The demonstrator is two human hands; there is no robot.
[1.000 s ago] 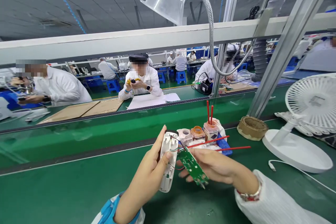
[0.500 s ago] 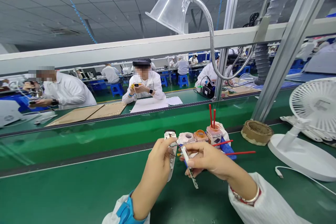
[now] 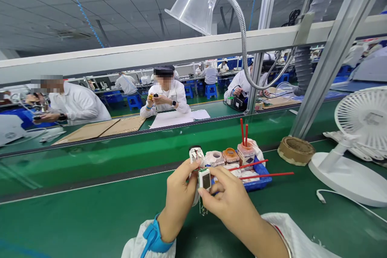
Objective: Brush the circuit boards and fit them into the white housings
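Observation:
My left hand (image 3: 180,187) is closed around a white plastic housing (image 3: 196,154) with a dark rounded end, held upright above the green bench. Thin wires show at the housing's upper part. Between the thumb and fingers of my right hand (image 3: 231,199) is a small circuit board (image 3: 204,179) with a white-framed dark display facing me. The board is right beside the housing, in front of its right side, and its lower end hangs below my fingers. My fingers hide much of the housing's middle.
Behind my right hand, a blue tray (image 3: 256,183) holds small jars (image 3: 231,156) and red sticks (image 3: 266,176). Further right are a brown tape roll (image 3: 295,151), a white fan (image 3: 338,177) and a cable (image 3: 322,197). A clear funnel hood (image 3: 196,6) hangs above. Co-workers (image 3: 165,96) sit across the bench.
My right hand has turned the circuit board so its display faces me and brought it left, closer to the housing. My left hand still holds the housing.

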